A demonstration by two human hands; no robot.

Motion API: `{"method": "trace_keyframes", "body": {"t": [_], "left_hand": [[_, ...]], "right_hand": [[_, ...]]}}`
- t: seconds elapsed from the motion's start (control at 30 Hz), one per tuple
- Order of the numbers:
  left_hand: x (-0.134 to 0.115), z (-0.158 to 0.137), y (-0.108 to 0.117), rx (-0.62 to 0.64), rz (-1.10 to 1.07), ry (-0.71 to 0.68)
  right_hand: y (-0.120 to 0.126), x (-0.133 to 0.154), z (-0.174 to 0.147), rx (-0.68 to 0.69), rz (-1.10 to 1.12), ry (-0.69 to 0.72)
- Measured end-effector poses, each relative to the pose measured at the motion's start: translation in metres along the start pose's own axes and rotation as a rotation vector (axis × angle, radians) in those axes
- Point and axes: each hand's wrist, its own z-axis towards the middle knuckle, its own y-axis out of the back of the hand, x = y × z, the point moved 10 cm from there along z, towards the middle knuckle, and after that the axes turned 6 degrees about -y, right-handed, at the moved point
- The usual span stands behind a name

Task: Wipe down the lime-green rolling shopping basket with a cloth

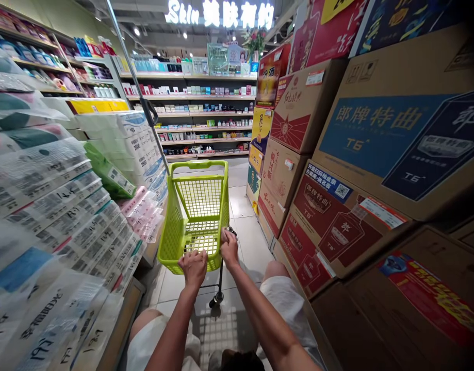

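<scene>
Trolley (170,239) with a lime-green lattice basket, standing in the middle of a pretty tight store aisle, right in front of whoever's wearing the camera. Left hand (194,267) has its fingers curled over the near rim, and right hand (229,247) is closed on the basket's right edge, close to the near corner. One caster (216,299) pokes out below on the tiled floor (242,198), plus there's a neat grid shadow on the near tiles. Bare knees and white shorts (281,299) sit on either side at the near end. Left side is plastic-wrapped paper packs (78,216) piled up, some with handwritten numbers, and a green pack (110,170) lying farther along. Right side's a wall of printed cardboard cartons (293,116), and at the far end it's cosmetics shelves (190,97) under a glowing "Skin" sign (211,14).
</scene>
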Motion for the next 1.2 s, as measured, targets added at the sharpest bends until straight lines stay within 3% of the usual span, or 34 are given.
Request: {"method": "trace_keyframes", "body": {"t": [0.07,0.13,0.2,0.3,0.4,0.47,0.6,0.7,0.8,0.93,1.0,1.13,1.2], "left_hand": [[-0.005,-0.004,-0.001,-0.01,-0.011,0.007],[-0.007,-0.007,-0.001,0.003,-0.041,-0.031],[-0.009,-0.01,0.0,0.044,-0.1,-0.153],[0.001,-0.015,0.01,0.048,-0.103,-0.32],[0.02,-0.014,0.016,0.026,-0.001,-0.298],[0.023,-0.014,0.013,0.058,0.023,-0.265],[0.014,-0.014,0.008,0.085,0.032,-0.238],[0.011,-0.015,0.006,0.071,0.038,-0.237],[0.012,-0.015,0.004,0.055,0.039,-0.23],[0.011,-0.013,0.004,0.065,0.04,-0.213],[0.01,-0.013,0.004,0.076,0.035,-0.204],[0.01,-0.014,0.008,0.084,0.03,-0.193],[0.01,-0.016,0.01,0.084,0.035,-0.195]], "right_hand": [[0.002,0.041,0.016,0.06,-0.062,0.211],[0.002,0.066,0.024,0.125,-0.133,0.327],[0.004,0.072,0.021,0.155,-0.166,0.346],[0.008,0.068,-0.007,0.185,-0.196,0.446],[0.008,0.062,-0.039,0.22,-0.175,0.584],[0.012,0.05,-0.041,0.193,-0.066,0.51],[0.017,-0.014,-0.029,0.05,0.196,-0.002],[0.012,-0.043,-0.035,0.015,0.219,-0.194],[0.012,-0.035,-0.029,0.027,0.244,-0.191],[0.016,0.002,-0.016,0.07,0.25,0.045],[0.016,-0.001,-0.021,0.078,0.186,0.075],[0.016,-0.029,-0.036,0.054,0.107,-0.025],[0.015,-0.021,-0.032,0.06,0.122,0.023]]}}
